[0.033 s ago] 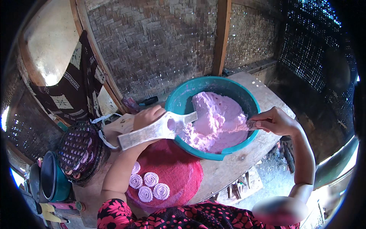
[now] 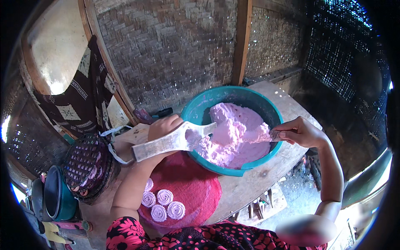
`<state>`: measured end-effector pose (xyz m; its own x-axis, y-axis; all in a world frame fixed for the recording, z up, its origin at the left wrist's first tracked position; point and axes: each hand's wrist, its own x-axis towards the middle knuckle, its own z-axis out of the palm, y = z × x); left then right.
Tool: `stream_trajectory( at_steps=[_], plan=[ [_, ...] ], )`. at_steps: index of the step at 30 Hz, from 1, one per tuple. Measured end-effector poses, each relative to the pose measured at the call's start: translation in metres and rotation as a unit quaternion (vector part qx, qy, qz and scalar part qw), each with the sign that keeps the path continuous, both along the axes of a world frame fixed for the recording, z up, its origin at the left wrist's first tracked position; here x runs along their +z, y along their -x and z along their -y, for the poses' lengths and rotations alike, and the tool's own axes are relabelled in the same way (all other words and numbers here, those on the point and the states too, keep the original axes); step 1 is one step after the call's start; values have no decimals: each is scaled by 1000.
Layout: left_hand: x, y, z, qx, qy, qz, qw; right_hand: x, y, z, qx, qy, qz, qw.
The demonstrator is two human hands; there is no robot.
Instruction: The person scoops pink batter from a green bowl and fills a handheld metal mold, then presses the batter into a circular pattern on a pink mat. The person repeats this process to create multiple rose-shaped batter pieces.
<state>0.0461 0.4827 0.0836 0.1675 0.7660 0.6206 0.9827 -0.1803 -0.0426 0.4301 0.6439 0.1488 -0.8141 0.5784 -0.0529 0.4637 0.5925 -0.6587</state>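
Note:
My left hand (image 2: 165, 126) is closed on a long wooden dough press (image 2: 166, 143) with a round opening, tilted over the near-left rim of a teal plastic basin (image 2: 221, 167). A mass of pale pink dough (image 2: 233, 125) fills much of the basin. My right hand (image 2: 306, 132), at the basin's right rim, pinches the handle of a flat spatula-like tool (image 2: 273, 135); its far end is covered by dough. Below the press lies a round red mat (image 2: 193, 191) carrying several pink ridged dough spirals (image 2: 176, 210).
A wooden table (image 2: 275, 160) bears the basin and mat. To the left stand a stack of dark woven trays (image 2: 85, 164) and a dark teal bucket (image 2: 62, 200). Patterned dark cloth (image 2: 77, 98) hangs by the woven bamboo wall (image 2: 166, 50). A dark-handled object (image 2: 162, 112) lies behind the press.
The wooden press has shifted slightly to the right in the picture. The basin and mat appear almost unchanged, and both hands keep their grip.

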Motion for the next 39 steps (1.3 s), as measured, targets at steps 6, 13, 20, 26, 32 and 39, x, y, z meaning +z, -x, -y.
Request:
stream_trajectory(
  at_steps=[6,13,20,26,32,39],
  plan=[
    [31,4,-7,21,-30,9,999,-6,1,-18,16,42,-47,998],
    [38,20,32,65,-47,29,996,-114,77,-59,51,157,120,979],
    [32,26,57,112,-7,18,994,-111,100,-27,90,-433,219,870],
    [26,22,47,96,0,14,995,-21,57,23,2,-492,151,857],
    [21,-8,-3,28,-22,9,999,31,16,47,-26,-382,-6,924],
    [36,-53,-28,-52,-43,1,998,55,26,70,31,-587,41,808]
  ],
)
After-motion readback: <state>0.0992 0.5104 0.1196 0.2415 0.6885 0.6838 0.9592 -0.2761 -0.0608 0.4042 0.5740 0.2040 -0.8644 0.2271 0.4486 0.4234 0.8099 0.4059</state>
